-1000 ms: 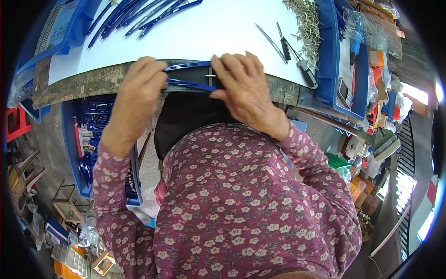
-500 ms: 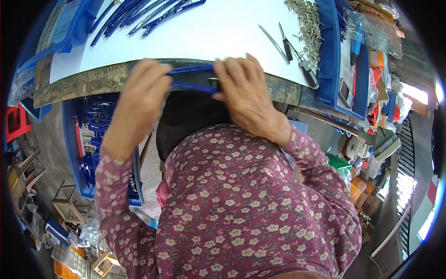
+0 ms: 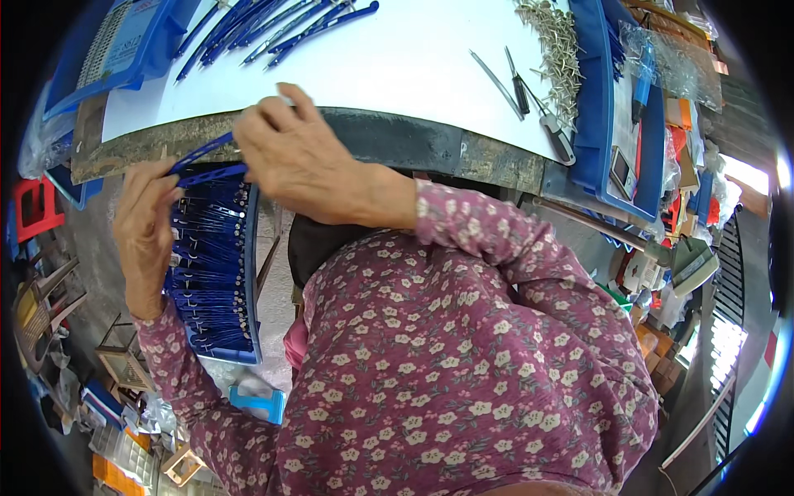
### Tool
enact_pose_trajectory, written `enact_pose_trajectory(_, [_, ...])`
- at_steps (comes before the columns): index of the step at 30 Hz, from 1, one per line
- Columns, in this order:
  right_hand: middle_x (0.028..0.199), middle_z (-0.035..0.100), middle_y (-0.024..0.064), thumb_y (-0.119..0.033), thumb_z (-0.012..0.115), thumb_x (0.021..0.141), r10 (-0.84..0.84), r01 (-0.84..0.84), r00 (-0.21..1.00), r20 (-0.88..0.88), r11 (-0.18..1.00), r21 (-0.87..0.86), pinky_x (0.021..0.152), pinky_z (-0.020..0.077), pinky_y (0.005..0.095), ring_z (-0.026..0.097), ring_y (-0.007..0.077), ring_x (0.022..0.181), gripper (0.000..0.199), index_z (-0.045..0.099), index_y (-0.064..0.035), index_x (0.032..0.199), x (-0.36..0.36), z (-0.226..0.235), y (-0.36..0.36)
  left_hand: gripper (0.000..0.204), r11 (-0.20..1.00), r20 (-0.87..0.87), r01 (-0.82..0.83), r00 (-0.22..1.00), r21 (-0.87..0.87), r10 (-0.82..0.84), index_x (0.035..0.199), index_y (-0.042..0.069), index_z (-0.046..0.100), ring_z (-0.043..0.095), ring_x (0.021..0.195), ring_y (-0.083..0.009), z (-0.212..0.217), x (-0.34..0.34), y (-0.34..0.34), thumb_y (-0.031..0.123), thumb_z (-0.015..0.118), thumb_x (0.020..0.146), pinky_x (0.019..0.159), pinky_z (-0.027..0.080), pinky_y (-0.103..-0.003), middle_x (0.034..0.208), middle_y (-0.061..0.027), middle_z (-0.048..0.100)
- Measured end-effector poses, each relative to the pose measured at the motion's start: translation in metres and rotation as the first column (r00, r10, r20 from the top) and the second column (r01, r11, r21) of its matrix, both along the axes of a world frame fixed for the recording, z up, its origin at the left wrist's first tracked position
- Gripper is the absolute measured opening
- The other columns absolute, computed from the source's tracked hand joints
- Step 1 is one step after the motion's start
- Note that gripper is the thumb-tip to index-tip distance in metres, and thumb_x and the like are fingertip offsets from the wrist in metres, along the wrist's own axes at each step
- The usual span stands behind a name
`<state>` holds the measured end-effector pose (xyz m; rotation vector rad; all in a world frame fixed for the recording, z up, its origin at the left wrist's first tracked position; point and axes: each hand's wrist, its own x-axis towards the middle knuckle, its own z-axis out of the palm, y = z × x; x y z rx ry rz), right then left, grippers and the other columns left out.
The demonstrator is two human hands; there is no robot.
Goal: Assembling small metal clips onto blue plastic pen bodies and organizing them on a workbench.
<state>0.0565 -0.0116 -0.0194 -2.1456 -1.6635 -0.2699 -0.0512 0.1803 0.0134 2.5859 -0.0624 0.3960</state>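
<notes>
My left hand [image 3: 145, 217] and my right hand [image 3: 296, 159] both hold a long, slim blue plastic piece [image 3: 204, 152] between them. It looks like two narrow slotted strips side by side; its exact kind I cannot make out. My left fingers pinch one end and my right fingers close round the other, hiding that tip. Both hands are over the blue tray [image 3: 255, 281] below the table's left front edge. Many similar blue pieces [image 3: 207, 273] lie packed in rows in that tray, with small shiny metal parts along their right ends.
On the white tabletop [image 3: 397, 74] lie more blue strips [image 3: 273, 29], a heap of small metal rivets [image 3: 552, 50], a screwdriver [image 3: 556, 139] and a slender pointed tool [image 3: 495, 81]. Blue bins [image 3: 591, 91] flank the top. A red stool [image 3: 37, 207] stands at left.
Both hands have moved left with the blue piece, from the table's front middle to above the tray. My right arm now reaches across my body.
</notes>
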Motion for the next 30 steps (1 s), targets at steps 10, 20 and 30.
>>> enact_pose_trajectory(10, [0.111, 0.047, 0.0152, -0.009, 0.066, 0.069, -0.354, 0.331, 0.934, -0.043, 0.905, -0.269, 0.093, 0.0337, 0.0440, 0.043, 0.0312, 0.102, 0.057, 0.043, 0.0057, 0.120, 0.003, 0.027, -0.134, 0.010, 0.885, 0.128, 0.465, 0.876, 0.027, -0.464, 0.076, -0.005, 0.051, 0.051, 0.088, -0.0260, -0.022, 0.073, -0.096, -0.004, 0.054, 0.067, 0.078, 0.044, -0.033, 0.090, -0.0137, 0.054])
enact_pose_trajectory(20, [0.098, 0.047, 0.0088, -0.015, 0.069, 0.066, -0.016, 0.017, 0.990, -0.143, 1.000, 0.004, 0.085, 0.0368, 0.0383, 0.044, 0.0251, 0.092, 0.049, 0.050, 0.0007, 0.109, 0.014, 0.002, -0.031, 0.016, 0.988, 0.059, 0.136, 0.989, -0.068, -0.132, 0.081, -0.003, 0.053, 0.056, 0.086, -0.0269, -0.008, 0.008, -0.014, -0.010, 0.057, 0.067, 0.075, 0.046, -0.034, 0.093, -0.0128, 0.060])
enact_pose_trajectory(30, [0.101, 0.049, 0.0160, -0.008, 0.068, 0.067, -0.272, 0.257, 0.951, -0.147, 0.960, -0.116, 0.080, 0.0414, 0.0385, 0.046, 0.0315, 0.091, 0.053, 0.048, 0.0045, 0.114, 0.010, 0.026, -0.118, 0.011, 0.929, 0.209, 0.351, 0.923, -0.117, -0.322, 0.074, -0.003, 0.051, 0.056, 0.079, -0.0238, -0.023, 0.066, -0.086, -0.007, 0.059, 0.067, 0.069, 0.047, -0.032, 0.085, -0.0115, 0.058])
